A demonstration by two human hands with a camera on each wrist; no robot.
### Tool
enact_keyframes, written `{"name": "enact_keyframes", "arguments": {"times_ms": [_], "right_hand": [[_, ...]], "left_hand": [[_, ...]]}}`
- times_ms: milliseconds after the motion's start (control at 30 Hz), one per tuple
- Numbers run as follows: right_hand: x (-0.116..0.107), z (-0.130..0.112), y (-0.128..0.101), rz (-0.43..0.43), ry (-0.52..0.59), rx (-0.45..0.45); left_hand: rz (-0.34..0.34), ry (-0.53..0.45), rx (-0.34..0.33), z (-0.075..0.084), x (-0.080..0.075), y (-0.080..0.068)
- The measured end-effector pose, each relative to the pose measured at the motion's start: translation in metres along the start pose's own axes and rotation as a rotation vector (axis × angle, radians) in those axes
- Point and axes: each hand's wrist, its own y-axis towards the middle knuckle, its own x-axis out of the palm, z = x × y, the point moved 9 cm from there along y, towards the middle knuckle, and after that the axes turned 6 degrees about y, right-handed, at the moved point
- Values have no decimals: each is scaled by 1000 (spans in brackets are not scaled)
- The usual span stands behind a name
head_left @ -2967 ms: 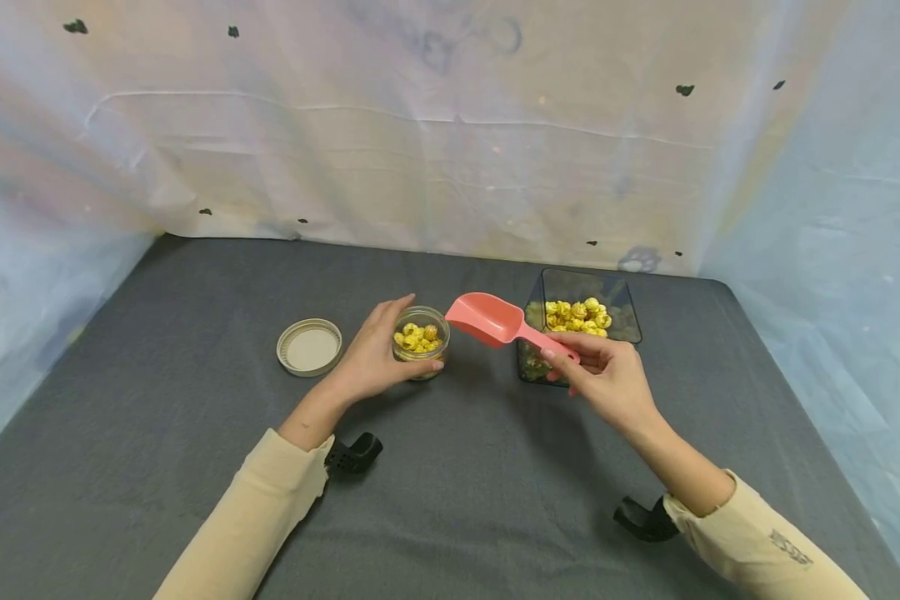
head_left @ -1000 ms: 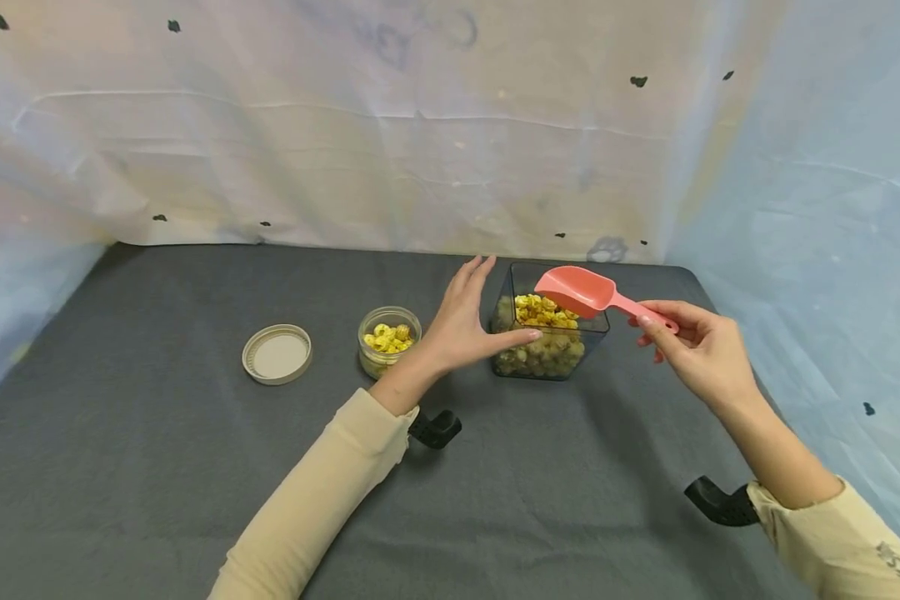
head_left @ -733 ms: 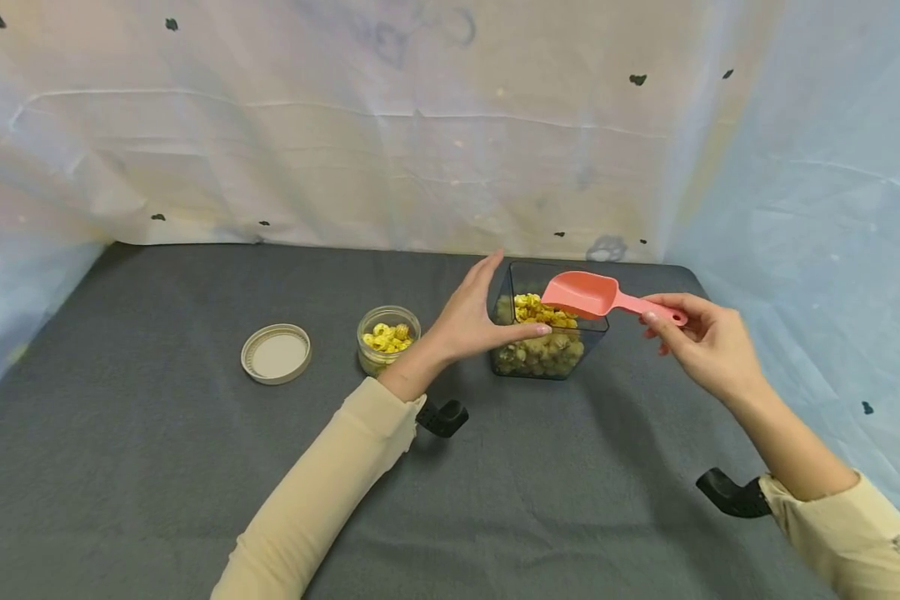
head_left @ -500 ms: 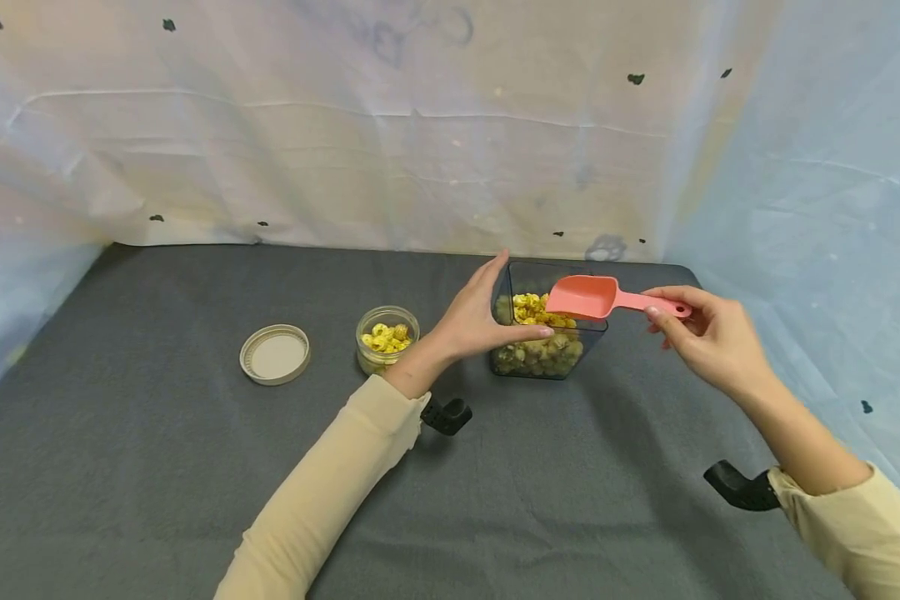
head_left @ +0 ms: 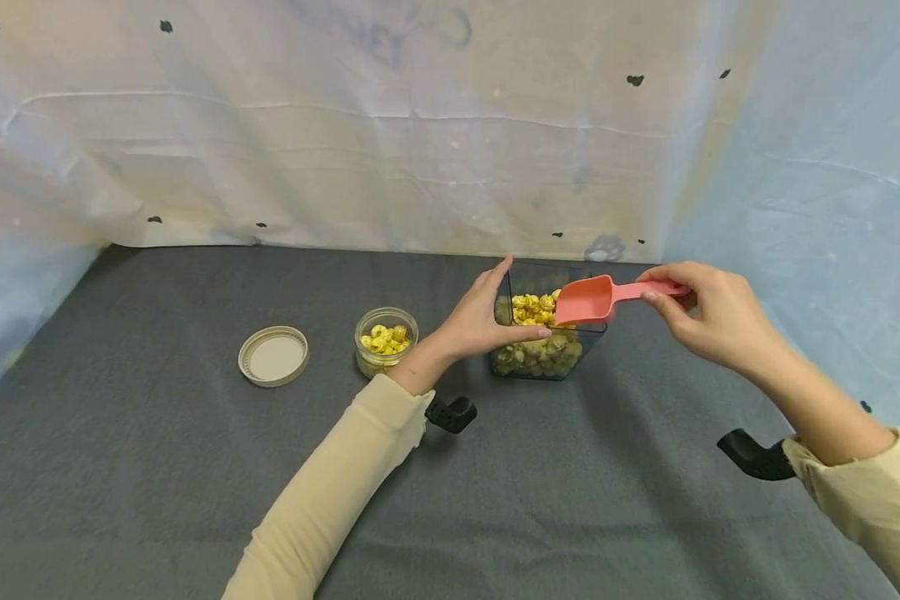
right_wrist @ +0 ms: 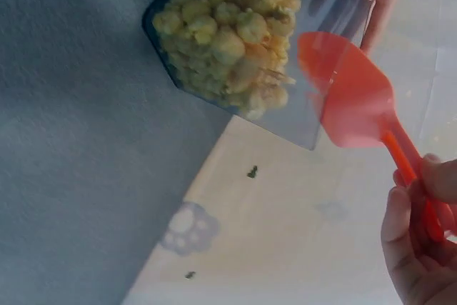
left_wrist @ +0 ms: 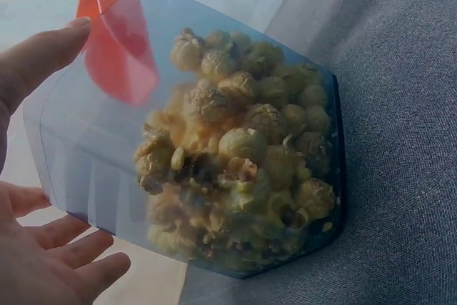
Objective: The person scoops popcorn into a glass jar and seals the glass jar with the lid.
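Note:
My left hand (head_left: pixel 468 327) holds the left side of a clear, dark-tinted plastic container (left_wrist: pixel 68 151), thumb along its near rim and fingers on the other side. Caramel-yellow popcorn (left_wrist: pixel 257 119) fills its lower part. In my right hand (head_left: pixel 720 317) is a pink scoop (head_left: pixel 587 298), its handle pinched between thumb and fingers. The scoop's blade dips inside the container's rim, above the popcorn, and shows through the wall in both wrist views. Left of my left hand stands an open glass jar (head_left: pixel 362 354) with popcorn in it, partly covered by my wrist.
A round pale lid (head_left: pixel 273 356) lies on the grey cloth-covered table (head_left: pixel 157 467), left of the jar. A pale patterned sheet (head_left: pixel 307 167) hangs behind the table's far edge, with a bluish one at the right.
My left hand has moved from the jar to the container. My right hand has carried the scoop rightward and, lately, tipped its blade down inside the container's rim. The view has shifted too.

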Motion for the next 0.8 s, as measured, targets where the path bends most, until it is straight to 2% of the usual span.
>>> {"name": "enact_keyframes", "arguments": {"times_ms": [233, 433, 800], "right_hand": [[3, -21, 14, -66, -99, -126], [6, -30, 23, -129, -150, -145], [24, -40, 40, -341, -197, -201]], "left_hand": [[-15, -36, -10, 1, 1, 0], [-18, -43, -11, 0, 2, 0], [-8, -50, -11, -1, 2, -1]]}}
